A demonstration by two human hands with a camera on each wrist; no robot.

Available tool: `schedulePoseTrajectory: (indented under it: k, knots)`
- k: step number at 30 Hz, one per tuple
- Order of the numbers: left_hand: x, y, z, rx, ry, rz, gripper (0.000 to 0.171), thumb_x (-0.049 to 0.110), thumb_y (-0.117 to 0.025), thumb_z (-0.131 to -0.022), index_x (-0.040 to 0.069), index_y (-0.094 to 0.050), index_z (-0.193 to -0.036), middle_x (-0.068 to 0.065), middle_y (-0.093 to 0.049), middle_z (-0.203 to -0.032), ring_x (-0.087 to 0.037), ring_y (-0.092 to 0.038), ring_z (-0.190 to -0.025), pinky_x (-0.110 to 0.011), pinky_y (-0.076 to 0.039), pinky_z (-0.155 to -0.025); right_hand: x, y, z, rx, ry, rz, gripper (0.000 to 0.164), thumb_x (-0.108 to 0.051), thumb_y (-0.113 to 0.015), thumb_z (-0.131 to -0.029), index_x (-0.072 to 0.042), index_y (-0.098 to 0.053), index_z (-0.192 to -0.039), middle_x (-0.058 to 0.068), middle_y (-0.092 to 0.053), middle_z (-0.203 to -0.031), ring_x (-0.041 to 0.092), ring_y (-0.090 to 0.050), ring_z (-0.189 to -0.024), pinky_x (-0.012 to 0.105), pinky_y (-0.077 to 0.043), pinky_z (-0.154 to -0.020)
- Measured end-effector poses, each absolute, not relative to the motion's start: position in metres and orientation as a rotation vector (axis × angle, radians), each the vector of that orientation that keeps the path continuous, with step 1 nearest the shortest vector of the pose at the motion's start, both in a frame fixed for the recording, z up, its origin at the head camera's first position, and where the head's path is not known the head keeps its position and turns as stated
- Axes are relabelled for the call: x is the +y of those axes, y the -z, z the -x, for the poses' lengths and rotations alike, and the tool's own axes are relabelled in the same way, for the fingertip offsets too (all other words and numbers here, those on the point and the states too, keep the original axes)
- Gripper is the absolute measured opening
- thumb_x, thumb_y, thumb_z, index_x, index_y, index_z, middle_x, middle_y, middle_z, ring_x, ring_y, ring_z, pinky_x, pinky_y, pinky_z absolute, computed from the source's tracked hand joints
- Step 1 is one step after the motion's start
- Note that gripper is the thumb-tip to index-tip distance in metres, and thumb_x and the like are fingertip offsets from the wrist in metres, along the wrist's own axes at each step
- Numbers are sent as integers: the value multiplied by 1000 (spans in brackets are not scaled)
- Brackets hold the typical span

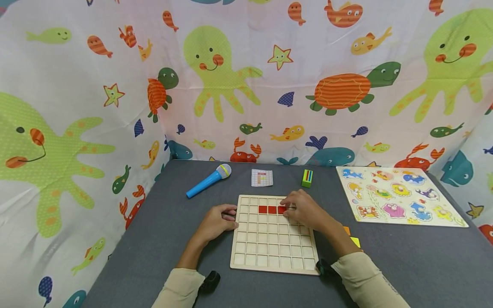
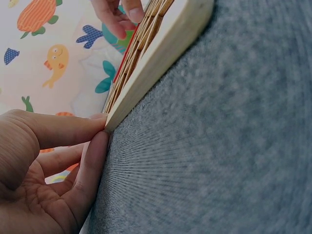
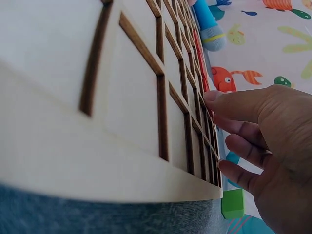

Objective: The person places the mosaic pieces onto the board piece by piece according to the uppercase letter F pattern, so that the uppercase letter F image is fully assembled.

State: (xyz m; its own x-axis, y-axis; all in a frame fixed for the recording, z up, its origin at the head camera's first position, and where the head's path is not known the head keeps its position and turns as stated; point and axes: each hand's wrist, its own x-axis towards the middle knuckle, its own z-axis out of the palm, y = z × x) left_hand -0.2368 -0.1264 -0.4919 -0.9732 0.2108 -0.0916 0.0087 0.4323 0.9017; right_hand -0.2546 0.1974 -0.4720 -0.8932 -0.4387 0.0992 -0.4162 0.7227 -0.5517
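Fingers (image 3: 241,129) pinch narrowly, left hand (image 1: 215,223) on a wooden grid board (image 1: 262,260), right hand (image 1: 304,209) apparently seating a red tile (image 1: 282,210) before release.

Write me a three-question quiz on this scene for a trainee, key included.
1. True or false: the left hand holds the edge of the wooden board.
2. What colour are the square tiles by the right hand?
A) green
B) red
C) blue
3. Fill in the blank: in the head view, the microphone lies to the ____ of the small card.

Key: 1. True. 2. B. 3. Left.
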Motion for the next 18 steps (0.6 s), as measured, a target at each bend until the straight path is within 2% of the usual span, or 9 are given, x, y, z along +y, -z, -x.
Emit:
schedulePoseTrajectory:
  k: [13, 18]
  knots:
    - [-125, 493, 237, 2498, -1546, -193, 55, 6, -85, -86, 2, -68, -138, -10, -70, -120, -22, -72, -106, -37, -62, -87, 201, 472, 251, 2872, 934, 704, 27, -12, -79, -94, -2, -78, -119, 5, -72, -103, 22, -57, -99, 43, -51, -85]
    - [-125, 492, 237, 2494, -1572, -198, 55, 4, -85, -84, 0, -68, -137, -11, -71, -119, -23, -73, -106, -38, -62, -88, 203, 472, 250, 2887, 910, 704, 26, -15, -80, -94, -5, -80, -118, 3, -72, -102, 21, -58, -98, 42, -51, -84]
